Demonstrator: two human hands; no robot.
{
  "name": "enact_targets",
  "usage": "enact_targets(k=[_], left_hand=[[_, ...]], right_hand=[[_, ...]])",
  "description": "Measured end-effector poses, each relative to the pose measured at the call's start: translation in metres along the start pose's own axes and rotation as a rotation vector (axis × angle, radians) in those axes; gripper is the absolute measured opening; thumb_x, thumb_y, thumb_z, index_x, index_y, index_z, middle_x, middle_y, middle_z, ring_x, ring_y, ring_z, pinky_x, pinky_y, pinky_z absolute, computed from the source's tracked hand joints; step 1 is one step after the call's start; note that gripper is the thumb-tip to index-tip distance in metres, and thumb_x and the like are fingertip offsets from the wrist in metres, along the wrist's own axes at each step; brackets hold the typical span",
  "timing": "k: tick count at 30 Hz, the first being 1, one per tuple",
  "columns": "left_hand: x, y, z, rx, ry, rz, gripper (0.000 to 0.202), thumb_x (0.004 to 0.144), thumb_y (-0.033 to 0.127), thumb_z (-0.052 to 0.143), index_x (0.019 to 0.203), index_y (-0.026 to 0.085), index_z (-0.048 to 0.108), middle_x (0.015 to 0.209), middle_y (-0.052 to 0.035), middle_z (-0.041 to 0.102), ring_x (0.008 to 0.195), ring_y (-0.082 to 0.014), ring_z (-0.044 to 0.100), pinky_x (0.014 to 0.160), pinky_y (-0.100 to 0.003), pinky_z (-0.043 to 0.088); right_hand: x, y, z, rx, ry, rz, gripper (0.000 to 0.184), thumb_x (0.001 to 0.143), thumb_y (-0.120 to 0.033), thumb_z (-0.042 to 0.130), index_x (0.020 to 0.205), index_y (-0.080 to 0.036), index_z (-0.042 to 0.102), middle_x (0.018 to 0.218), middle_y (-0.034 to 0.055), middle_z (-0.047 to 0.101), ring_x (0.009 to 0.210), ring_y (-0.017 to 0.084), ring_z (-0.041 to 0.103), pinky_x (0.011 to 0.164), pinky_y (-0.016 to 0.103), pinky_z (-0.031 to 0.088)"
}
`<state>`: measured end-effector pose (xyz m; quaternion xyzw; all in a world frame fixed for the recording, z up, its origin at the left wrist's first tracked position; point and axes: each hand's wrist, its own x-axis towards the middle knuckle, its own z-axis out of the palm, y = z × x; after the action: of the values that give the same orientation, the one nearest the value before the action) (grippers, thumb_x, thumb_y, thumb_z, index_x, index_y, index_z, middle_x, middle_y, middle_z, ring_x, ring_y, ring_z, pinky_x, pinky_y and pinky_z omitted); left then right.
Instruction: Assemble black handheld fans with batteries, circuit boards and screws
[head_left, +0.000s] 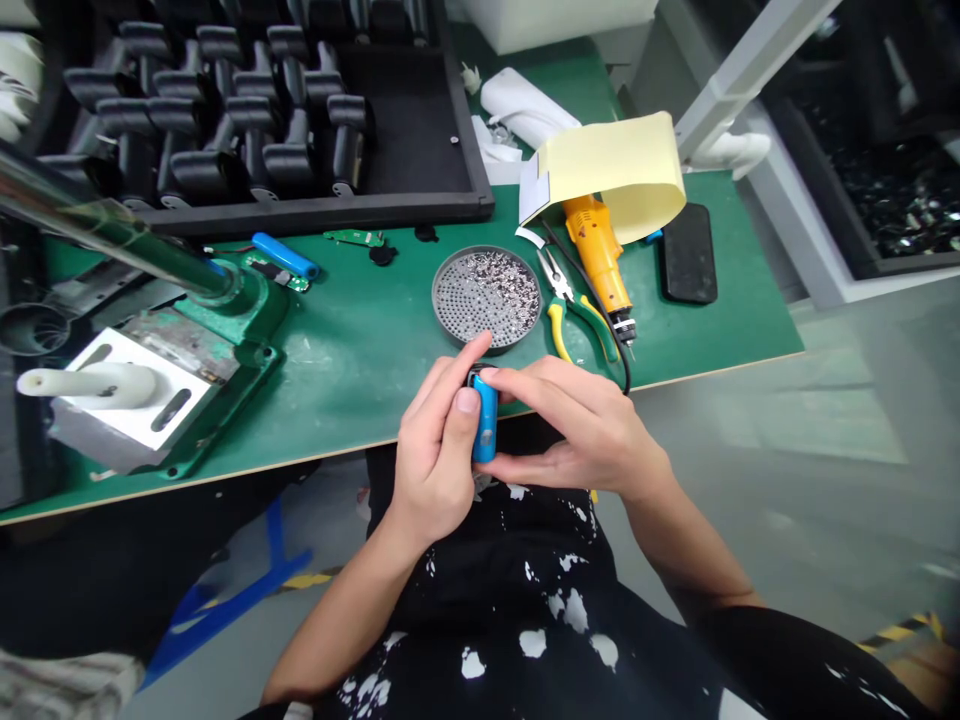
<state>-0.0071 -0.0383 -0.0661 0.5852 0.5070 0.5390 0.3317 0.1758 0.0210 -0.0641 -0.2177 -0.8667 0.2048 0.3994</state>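
Note:
Both my hands hold a small blue cylindrical cell upright over the front edge of the green table. My left hand wraps round its left side, thumb pressed on the blue body. My right hand grips it from the right, with fingertips on a small black part at its top end. Just beyond the hands sits a round grey dish full of tiny metal pieces.
A green hand press with a white fixture block stands at the left. A black tray of dark parts lies behind. Another blue cell, yellow-handled pliers, an orange power tool, yellow paper and a black phone lie at right.

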Motion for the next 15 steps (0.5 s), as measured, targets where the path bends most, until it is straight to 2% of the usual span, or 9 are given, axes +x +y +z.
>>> enact_targets(k=[5,11,15], left_hand=[[-0.0007,-0.0018,0.0019,-0.021,0.01,-0.012,0.043,0.114,0.031,0.047,0.154,0.026,0.062,0.151,-0.0086,0.066,0.126,-0.0223,0.065,0.107,-0.036,0.054],[0.0003,-0.0019,0.0035,-0.046,0.027,-0.05,0.045,0.113,0.035,0.047,0.155,0.027,0.061,0.135,-0.0083,0.071,0.111,-0.0216,0.068,0.101,-0.038,0.056],[0.0008,-0.0034,0.0036,-0.018,0.038,-0.028,0.044,0.113,0.035,0.048,0.154,0.026,0.062,0.14,-0.0094,0.069,0.114,-0.0229,0.065,0.102,-0.04,0.055]], right_hand=[[-0.0006,-0.002,-0.0023,-0.027,-0.04,0.011,0.067,0.092,-0.038,0.083,0.149,-0.013,0.057,0.115,0.0115,0.074,0.1,0.022,0.072,0.089,0.037,0.064],[0.0008,-0.0007,-0.0033,-0.001,-0.037,-0.011,0.071,0.093,-0.038,0.083,0.153,-0.013,0.054,0.123,0.0139,0.073,0.108,0.023,0.072,0.096,0.039,0.065],[-0.0006,0.0009,-0.0032,0.032,-0.064,0.003,0.074,0.093,-0.038,0.082,0.157,-0.017,0.051,0.126,0.0141,0.073,0.112,0.024,0.071,0.099,0.041,0.064]])
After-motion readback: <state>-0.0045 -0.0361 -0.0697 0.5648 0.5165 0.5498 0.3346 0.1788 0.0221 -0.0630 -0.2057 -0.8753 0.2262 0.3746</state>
